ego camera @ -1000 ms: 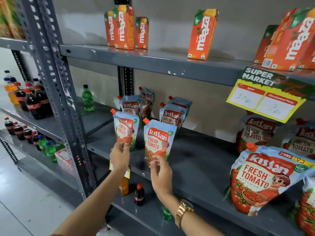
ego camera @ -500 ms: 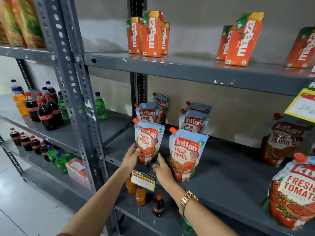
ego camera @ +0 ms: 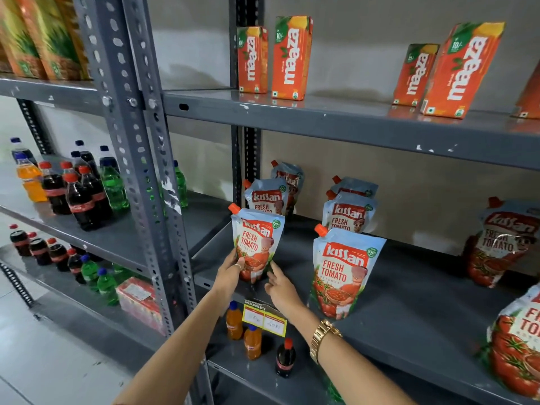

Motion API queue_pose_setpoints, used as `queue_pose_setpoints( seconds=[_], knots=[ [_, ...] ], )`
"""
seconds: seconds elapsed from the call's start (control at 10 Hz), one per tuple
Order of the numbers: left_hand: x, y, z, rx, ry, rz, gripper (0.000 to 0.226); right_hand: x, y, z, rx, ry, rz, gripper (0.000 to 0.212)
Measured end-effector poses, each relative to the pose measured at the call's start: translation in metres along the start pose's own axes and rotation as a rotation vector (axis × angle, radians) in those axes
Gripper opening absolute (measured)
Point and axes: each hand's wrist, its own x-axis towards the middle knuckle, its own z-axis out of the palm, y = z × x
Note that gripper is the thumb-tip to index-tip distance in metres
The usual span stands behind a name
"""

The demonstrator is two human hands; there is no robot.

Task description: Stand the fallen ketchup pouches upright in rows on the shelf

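Pouches stand in two rows; my left hand [ego camera: 230, 271] fingers grip the front-left pouch [ego camera: 257, 244], right hand [ego camera: 280, 286] open beside it; right-side pouches [ego camera: 502, 244] remain unsorted.

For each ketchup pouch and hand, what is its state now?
Front left pouch: upright, held at its base.
Front right pouch: upright, free.
Left hand: gripping the front left pouch.
Right hand: open, fingers at that pouch's base.
Rear pouches: upright.
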Motion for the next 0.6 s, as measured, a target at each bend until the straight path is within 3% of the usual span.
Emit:
queue_pose_setpoints(
  seconds=[0.3, 0.4, 0.6],
  knots=[
    [0.010, -0.006, -0.013, -0.092, 0.016, -0.004, 0.046, 0.008, -0.007, 0.004, -0.022, -0.005, 0.031, 0.057],
    [0.005, -0.005, -0.014, -0.044, 0.043, 0.010, 0.044, 0.001, -0.008, 0.002, 0.033, 0.102, 0.019, 0.048],
    [-0.022, -0.006, 0.000, 0.215, 0.285, 0.169, 0.030, -0.054, -0.007, -0.011, 0.054, 0.561, -0.218, 0.020]
  ],
)
